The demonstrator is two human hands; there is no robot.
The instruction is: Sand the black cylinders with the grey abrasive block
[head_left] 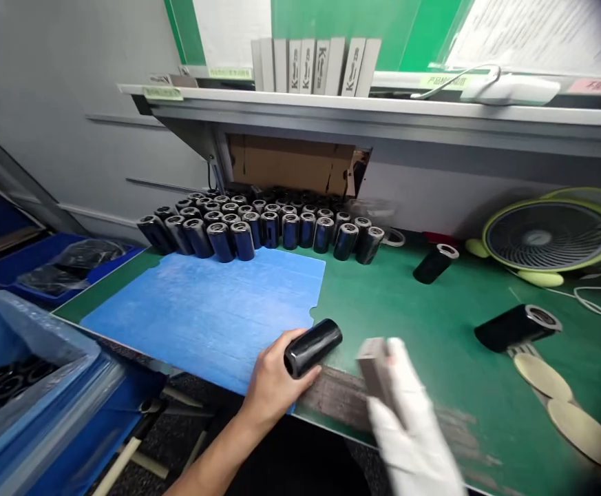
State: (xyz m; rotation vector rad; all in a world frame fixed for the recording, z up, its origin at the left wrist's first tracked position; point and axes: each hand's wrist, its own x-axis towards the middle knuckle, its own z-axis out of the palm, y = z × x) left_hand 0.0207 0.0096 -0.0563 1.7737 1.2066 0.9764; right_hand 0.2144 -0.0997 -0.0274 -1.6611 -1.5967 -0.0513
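My bare left hand (274, 379) is wrapped around a glossy black cylinder (314, 346), which lies tilted above the table near its front edge. In a white glove, my right hand (408, 413) grips a grey rectangular block (375, 368); both are blurred. The block is to the right of the cylinder and apart from it. Below the two hands, a worn grey-brown strip (339, 396) runs along the front edge of the green tabletop. A blue sheet (202, 296) covers the table to the left of my hands.
Many black cylinders (221, 241) stand in rows at the back. Two more, one upright but leaning (434, 264) and one lying (514, 327), are at right near a fan (553, 238). Lined blue bins (36, 324) stand left. A shelf (300, 102) holds grey boxes (308, 65).
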